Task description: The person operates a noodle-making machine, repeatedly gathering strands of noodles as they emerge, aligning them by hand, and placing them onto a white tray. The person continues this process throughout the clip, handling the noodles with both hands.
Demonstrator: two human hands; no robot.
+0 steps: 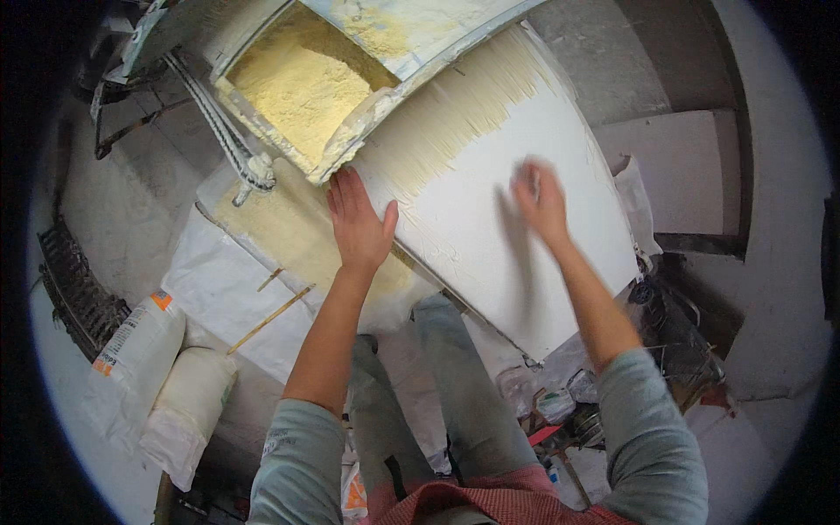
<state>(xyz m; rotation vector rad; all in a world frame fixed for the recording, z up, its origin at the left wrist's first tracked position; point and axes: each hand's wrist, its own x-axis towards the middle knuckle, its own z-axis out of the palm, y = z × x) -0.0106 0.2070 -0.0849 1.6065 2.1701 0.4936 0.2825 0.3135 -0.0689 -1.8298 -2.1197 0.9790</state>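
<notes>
My left hand (359,220) lies with its fingers stretched out at the left edge of a white board (516,236), close to the near corner of a powder-coated wooden box (337,157). Inside the box is a heap of pale yellow powder (302,98). Over the middle of the board hovers my right hand (542,203), its shadow falling on the surface. Its fingers look curled but are smeared by motion, so I cannot tell whether they hold anything. Thin pale yellow strands (455,114) lie side by side across the far part of the board.
Left of the board is a powder-dusted surface (297,219), with a knotted rope (249,175) hanging above it. White sheeting (219,276) with a thin stick (271,319) lies nearer. Two filled sacks (188,407) stand at the lower left. Clutter (569,407) sits below the board.
</notes>
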